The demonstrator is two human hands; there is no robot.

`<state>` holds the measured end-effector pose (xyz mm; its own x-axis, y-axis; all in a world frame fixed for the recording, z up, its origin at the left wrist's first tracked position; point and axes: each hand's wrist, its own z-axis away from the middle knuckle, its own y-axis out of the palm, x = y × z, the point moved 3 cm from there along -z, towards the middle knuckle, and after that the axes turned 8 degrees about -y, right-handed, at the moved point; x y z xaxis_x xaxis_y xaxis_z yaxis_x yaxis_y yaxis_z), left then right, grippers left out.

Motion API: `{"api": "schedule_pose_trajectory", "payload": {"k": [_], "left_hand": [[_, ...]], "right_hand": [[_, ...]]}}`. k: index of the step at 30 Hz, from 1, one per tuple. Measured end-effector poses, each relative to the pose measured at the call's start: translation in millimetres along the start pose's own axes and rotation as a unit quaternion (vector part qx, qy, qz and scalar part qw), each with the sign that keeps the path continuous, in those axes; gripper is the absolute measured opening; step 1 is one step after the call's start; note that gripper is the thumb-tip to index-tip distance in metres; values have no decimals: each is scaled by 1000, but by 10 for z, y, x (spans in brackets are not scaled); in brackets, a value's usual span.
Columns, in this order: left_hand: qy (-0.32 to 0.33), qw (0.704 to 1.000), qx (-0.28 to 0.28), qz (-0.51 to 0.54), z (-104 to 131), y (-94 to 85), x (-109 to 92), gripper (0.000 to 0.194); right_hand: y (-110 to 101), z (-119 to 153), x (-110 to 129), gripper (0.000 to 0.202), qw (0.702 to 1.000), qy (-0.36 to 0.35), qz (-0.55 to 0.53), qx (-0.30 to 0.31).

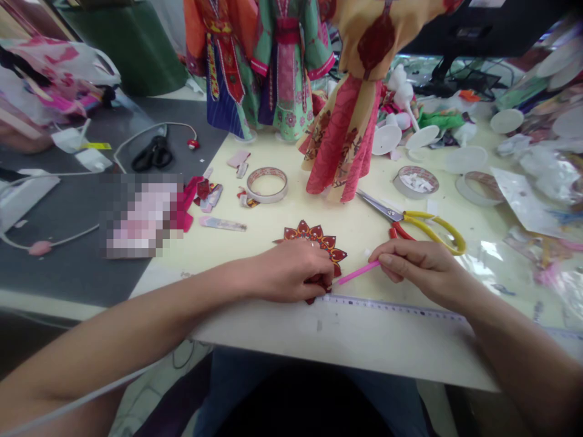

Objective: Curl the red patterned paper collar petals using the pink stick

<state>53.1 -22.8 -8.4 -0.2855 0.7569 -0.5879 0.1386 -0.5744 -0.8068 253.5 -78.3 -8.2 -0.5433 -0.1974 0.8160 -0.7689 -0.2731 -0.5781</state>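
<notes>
Left hand (pixel 291 270) covers red cutout (pixel 336 254), can't tell grip; right hand (pixel 416 267) pinches pink stick (pixel 357 273) near ruler (pixel 392 306).

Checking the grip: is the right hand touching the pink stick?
Touching: the head view shows the right hand gripping the pink stick with no visible gap.

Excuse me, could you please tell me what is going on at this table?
A person's left hand rests on a red patterned piece, while the right hand holds a pink stick, its tip close to the piece; whether they touch is hard to tell. A ruler lies beside them. Scissors lie beyond the right hand, and dressed figures stand farther back.
</notes>
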Motion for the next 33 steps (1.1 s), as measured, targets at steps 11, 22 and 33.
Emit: {"api": "schedule_pose_trajectory", "payload": {"k": [11, 22, 33], "left_hand": [[-9, 1000, 15, -2, -2, -9, -6, 7], [-12, 1000, 19, -2, -13, -16, -4, 7], [-15, 1000, 23, -9, -9, -9, 0, 7]], "right_hand": [[33, -6, 12, 29, 999, 5, 23, 23], [16, -7, 7, 29, 1000, 5, 21, 12], [0, -8, -4, 30, 999, 11, 43, 0]]}}
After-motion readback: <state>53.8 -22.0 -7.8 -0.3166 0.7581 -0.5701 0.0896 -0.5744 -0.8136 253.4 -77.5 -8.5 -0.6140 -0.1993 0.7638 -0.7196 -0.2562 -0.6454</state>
